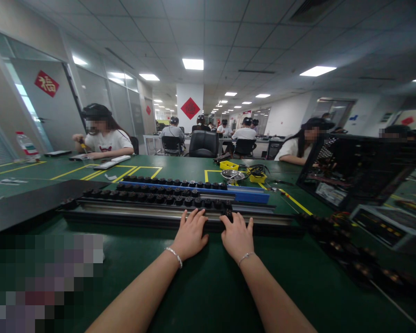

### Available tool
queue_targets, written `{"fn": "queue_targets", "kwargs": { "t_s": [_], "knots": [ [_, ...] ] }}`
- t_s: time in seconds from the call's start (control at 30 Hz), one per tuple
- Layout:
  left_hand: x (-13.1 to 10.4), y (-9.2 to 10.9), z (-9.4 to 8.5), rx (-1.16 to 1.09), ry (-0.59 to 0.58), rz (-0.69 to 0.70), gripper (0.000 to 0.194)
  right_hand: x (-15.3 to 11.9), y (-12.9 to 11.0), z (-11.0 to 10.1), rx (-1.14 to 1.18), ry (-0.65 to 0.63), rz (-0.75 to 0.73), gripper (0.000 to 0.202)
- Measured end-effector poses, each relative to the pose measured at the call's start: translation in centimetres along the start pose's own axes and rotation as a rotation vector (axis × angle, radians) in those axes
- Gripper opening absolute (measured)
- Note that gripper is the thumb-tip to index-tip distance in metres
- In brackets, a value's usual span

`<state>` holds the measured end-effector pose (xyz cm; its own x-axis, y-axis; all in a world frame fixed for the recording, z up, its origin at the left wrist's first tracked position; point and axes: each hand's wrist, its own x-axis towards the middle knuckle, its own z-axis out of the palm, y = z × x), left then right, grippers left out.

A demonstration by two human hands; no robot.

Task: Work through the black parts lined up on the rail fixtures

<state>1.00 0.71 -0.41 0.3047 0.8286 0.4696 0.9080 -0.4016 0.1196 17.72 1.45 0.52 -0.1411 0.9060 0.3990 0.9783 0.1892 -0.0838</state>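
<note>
A long black rail [131,213] with a bright metal channel lies across the green table in front of me. My left hand [190,235] rests on its near edge, fingers spread and holding nothing. My right hand [238,235] is beside it on the same rail, fingers apart. Its fingertips are at a small black round part [228,213] on the rail; whether they press on it I cannot tell. Behind this rail stand further rails carrying rows of small black wheel-like parts [169,200]. A blue rail [253,197] is farthest back.
On the right are an open black computer case [350,180], a power supply box [384,229] and a heap of black parts [360,263]. Yellow trays [229,165] and a metal bowl [233,175] stand behind the rails. A dark panel [31,203] lies left. Co-workers sit across the table.
</note>
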Motion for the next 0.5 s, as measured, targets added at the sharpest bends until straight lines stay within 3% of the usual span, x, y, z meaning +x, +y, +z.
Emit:
{"fn": "queue_targets", "kwargs": {
  "t_s": [0.5],
  "knots": [
    [0.03,0.04,-0.08,0.003,-0.007,0.0,0.042,0.02,-0.1,-0.4,-0.021,-0.016,0.021,0.041]
  ]
}}
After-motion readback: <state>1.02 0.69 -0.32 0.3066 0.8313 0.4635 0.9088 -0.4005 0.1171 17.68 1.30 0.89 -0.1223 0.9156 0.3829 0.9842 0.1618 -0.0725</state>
